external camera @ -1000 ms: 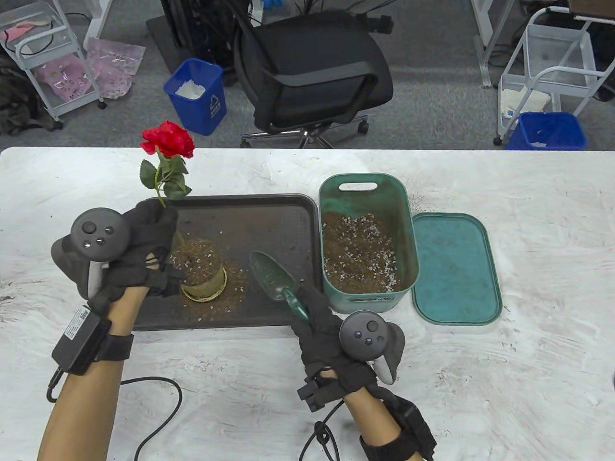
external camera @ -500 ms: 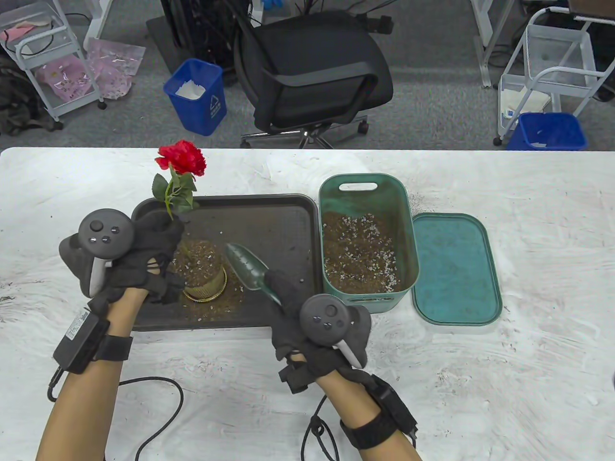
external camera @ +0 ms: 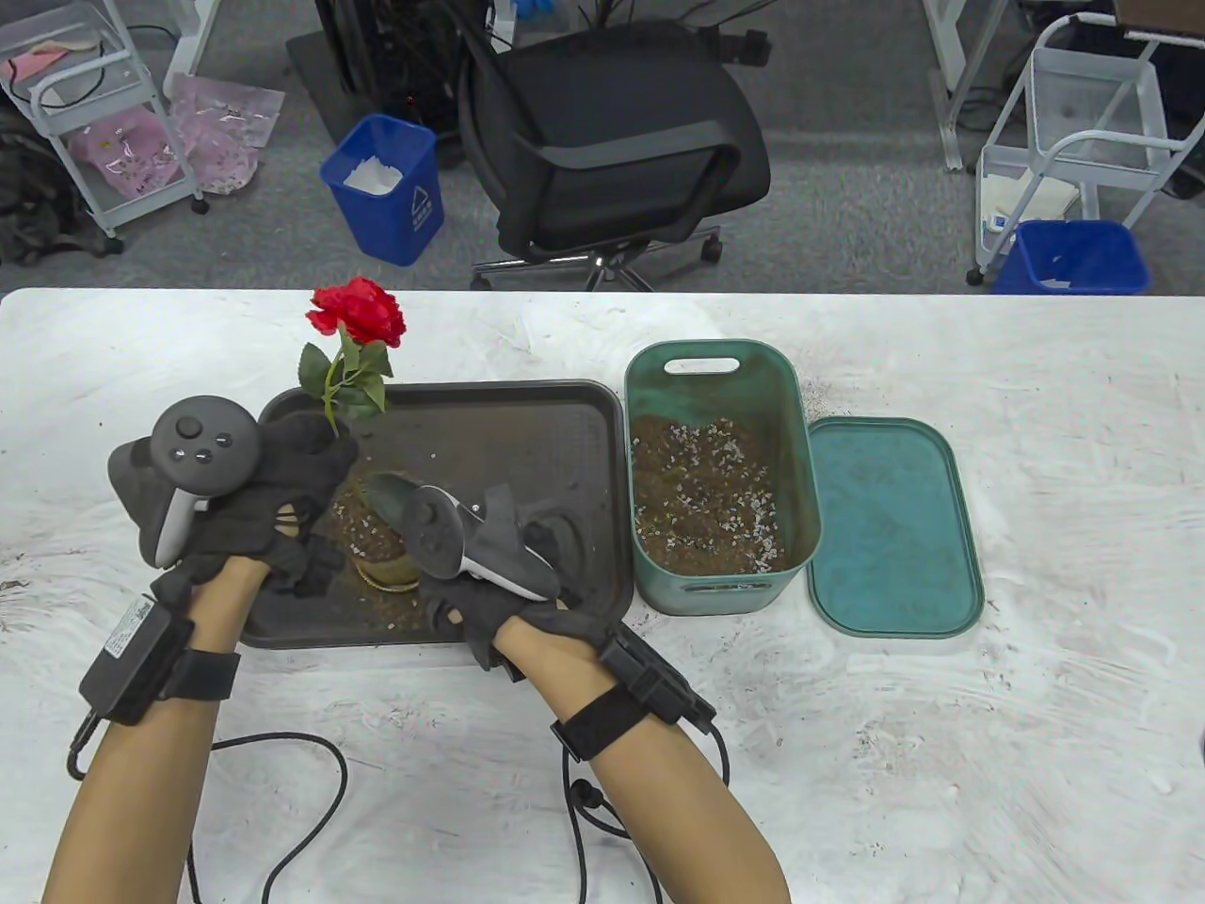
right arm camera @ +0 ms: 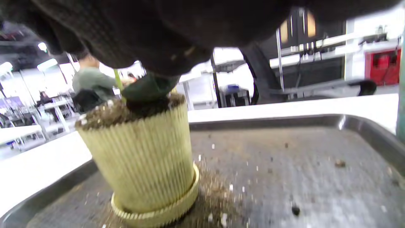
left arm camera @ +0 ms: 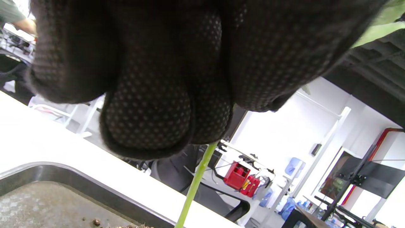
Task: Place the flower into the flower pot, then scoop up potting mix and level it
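Note:
A red flower (external camera: 358, 313) stands upright in the ribbed yellow pot (external camera: 381, 562), which is heaped with potting mix. My left hand (external camera: 306, 461) pinches the green stem (left arm camera: 196, 182) just above the pot; its fingers (left arm camera: 158, 95) fill the left wrist view. My right hand (external camera: 516, 554) grips the green trowel (external camera: 388, 493), whose handle is hidden under the tracker. The blade lies on the mix at the pot's top, beside the stem. In the right wrist view the trowel tip (right arm camera: 147, 91) presses on the mix in the pot (right arm camera: 142, 158).
The pot stands on a dark tray (external camera: 537, 424) with spilled mix around it. Right of the tray is a green bin (external camera: 795, 452) of potting mix, its lid (external camera: 890, 527) lying flat beside it. Cables trail near the table's front edge.
My right hand has swung left with the trowel, from near the bin to the top of the pot. My left hand has brought the flower from leaning to upright.

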A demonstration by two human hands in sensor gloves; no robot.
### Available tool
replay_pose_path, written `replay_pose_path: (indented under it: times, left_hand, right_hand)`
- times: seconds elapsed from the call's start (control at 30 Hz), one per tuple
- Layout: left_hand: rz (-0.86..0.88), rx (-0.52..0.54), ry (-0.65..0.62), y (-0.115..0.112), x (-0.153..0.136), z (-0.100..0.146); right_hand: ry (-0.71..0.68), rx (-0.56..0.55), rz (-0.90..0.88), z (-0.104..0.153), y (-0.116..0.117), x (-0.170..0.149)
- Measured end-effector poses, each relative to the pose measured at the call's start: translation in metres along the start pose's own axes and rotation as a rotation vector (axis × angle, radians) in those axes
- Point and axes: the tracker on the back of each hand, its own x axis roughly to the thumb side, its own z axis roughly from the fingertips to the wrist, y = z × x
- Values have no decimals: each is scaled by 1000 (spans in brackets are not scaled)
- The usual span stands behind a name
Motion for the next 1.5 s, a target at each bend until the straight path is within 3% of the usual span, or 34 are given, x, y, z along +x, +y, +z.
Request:
replay_pose_path:
  times: [0.13,0.27,0.4,0.5,0.67,0.87,0.97,1.1,1.37,1.5]
  left_hand:
    - [13,-1,3,-2,0,-1]
    - [-15,5,0,-3,5,-1]
    - [-24,0,7,-2,6,-3]
    - [-11,3,20,-3,6,-2]
    - [-15,0,32,-4,8,-2]
    - [-30,-24,73,-5,8,-13]
    - [-47,-32,85,-6,10,-16]
    - [-50,-39,82,-7,14,-17]
    - [-15,-46,66,-11,11,-24]
    - [-5,-48,62,-13,9,-27]
  right_hand:
    - [41,94,-40,-9,3,-1]
    - [4,43,27,-1,4,2]
    - [-46,-139,5,23,-16,1]
    - [-25,-84,2,32,-18,-2]
    - [-4,-28,-28,31,2,-8]
    - [-111,-136,-60,47,-11,-4]
    - [-138,-105,-59,38,-10,12]
    - [-149,-113,98,13,1,32]
    - [-17,142,37,-5,11,34]
    - [-19,158,59,-7,14,36]
